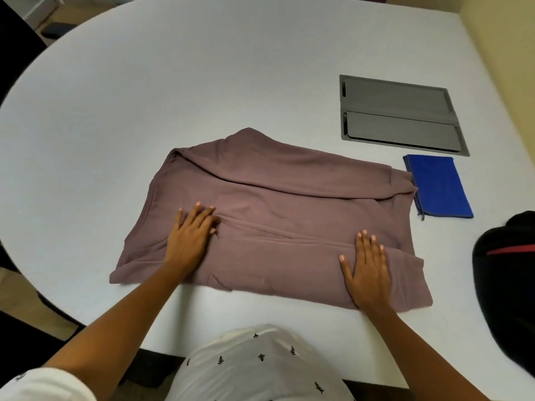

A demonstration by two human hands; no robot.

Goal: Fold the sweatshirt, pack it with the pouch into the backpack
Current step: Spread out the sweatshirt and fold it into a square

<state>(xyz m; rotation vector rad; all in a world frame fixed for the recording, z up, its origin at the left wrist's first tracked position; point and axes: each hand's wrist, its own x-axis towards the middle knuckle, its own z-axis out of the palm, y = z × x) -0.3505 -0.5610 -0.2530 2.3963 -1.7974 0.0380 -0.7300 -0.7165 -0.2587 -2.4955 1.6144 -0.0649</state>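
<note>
Left hand (189,238) and right hand (369,270) lie flat, released, on sweatshirt (289,204); pouch (440,186) just beside, backpack (506,285) rightward, grey panel (399,114) beyond.

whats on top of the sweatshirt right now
The left hand and right hand lie flat on the sweatshirt. Nothing else lies on it. The table beneath it is hidden.

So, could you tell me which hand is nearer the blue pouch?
Right. The right hand rests on the sweatshirt, left of the pouch; the left hand rests farther left.
</note>
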